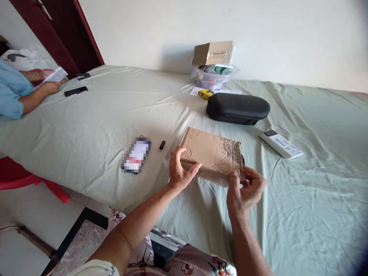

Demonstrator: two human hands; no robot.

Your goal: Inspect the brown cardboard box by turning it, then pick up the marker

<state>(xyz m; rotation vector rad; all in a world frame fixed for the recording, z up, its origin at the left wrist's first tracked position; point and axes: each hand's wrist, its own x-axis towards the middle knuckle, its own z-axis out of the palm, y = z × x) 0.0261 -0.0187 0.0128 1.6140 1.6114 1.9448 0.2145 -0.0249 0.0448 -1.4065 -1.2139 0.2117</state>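
Observation:
A brown cardboard box (211, 149) with dark scribbles on top lies on the cloth-covered table in front of me. My left hand (181, 170) grips its near left corner, thumb along the front side and fingers on the left end. At the right end, where the edge looks torn, my right hand (247, 189) pinches the box between thumb and fingers. Something dark shows just past that end, too little of it to name. Left of the box lie a small black stick-shaped object (162, 145) and a phone (137, 155) with a blurred, lit screen.
Behind the box sits a black hard case (238, 108); a white power bank-like device (281, 144) lies right. By the wall, a plastic tub (214, 78) bears another carton (212, 53), near a yellow tape measure (206, 94). Far left, a person (14, 92) holds papers (56, 75).

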